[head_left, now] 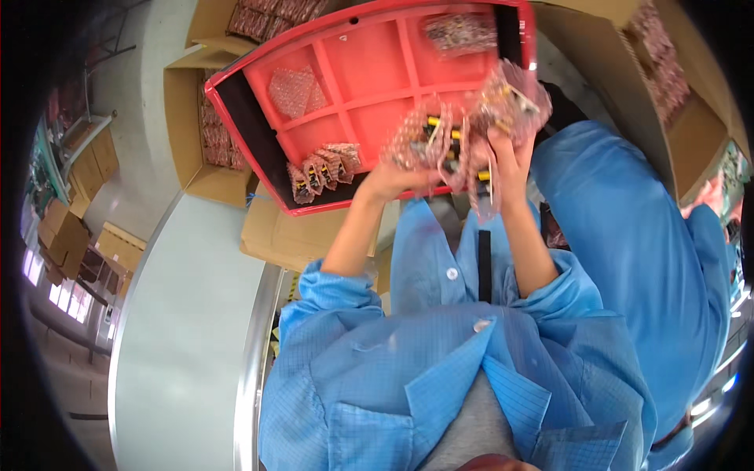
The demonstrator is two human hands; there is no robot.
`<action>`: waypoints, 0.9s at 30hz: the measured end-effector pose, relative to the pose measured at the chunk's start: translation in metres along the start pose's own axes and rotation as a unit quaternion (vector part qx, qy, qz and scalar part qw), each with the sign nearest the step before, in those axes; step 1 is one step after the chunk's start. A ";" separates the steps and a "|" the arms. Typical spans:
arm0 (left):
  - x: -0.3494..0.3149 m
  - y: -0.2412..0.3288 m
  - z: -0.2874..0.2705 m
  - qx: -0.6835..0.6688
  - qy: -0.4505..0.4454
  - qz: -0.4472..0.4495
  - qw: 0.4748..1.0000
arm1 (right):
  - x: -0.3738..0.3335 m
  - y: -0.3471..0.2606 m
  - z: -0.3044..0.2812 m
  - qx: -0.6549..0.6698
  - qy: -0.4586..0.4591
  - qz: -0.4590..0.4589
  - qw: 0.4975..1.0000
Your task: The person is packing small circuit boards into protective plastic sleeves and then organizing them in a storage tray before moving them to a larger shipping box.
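Above the near right part of a red crate (369, 63), I hold several bubble-wrapped packs between my two hands. My left hand (397, 180) is closed round the left side of a row of packs (428, 137), in which yellow and black parts show through the wrap. My right hand (512, 161) grips the right side, with another bubble-wrapped pack (518, 102) rising above its fingers. Some fingertips are hidden behind the wrap. Inside the crate, several similar packs (323, 169) stand in the near left corner. Bubble wrap (294, 90) lies farther back, and a pack (462, 34) rests at the far right.
Cardboard boxes (182, 125) holding bubble-wrapped packs stand left of the crate. Another open carton (699, 153) with packs is at the right. A person in blue clothing (620, 212) is close on my right. A pale table (184, 330) extends at my left.
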State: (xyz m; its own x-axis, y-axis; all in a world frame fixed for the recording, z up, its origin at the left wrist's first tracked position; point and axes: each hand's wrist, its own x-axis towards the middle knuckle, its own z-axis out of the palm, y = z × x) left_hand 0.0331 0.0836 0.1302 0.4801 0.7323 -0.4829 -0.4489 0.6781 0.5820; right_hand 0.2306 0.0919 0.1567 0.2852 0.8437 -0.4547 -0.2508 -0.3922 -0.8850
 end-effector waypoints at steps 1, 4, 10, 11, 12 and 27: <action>-0.016 0.001 0.020 -0.057 0.007 -0.019 0.998 | -0.019 -0.012 -0.013 0.025 -0.011 0.018 0.999; -0.057 0.026 0.056 0.246 -0.072 0.110 0.960 | -0.074 -0.078 -0.022 0.067 -0.028 0.020 0.997; -0.135 0.029 0.116 0.049 -0.126 0.097 0.986 | -0.171 -0.187 -0.047 0.104 -0.100 0.073 0.987; -0.141 0.031 0.123 0.056 -0.131 0.092 0.986 | -0.176 -0.196 -0.060 0.069 -0.176 0.045 0.981; -0.147 0.033 0.131 0.062 -0.135 0.087 0.985 | -0.183 -0.205 -0.066 0.032 -0.250 0.017 0.967; -0.195 0.043 0.157 0.154 -0.102 0.079 0.980 | -0.201 -0.216 -0.092 -0.150 -0.313 -0.022 0.938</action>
State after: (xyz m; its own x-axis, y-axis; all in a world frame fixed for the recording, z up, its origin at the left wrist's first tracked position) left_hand 0.0389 -0.0401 0.3524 0.5774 0.7776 -0.2489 -0.2962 0.4836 0.8237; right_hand 0.3130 -0.0270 0.4304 -0.3330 0.8746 -0.3523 0.0458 -0.3582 -0.9325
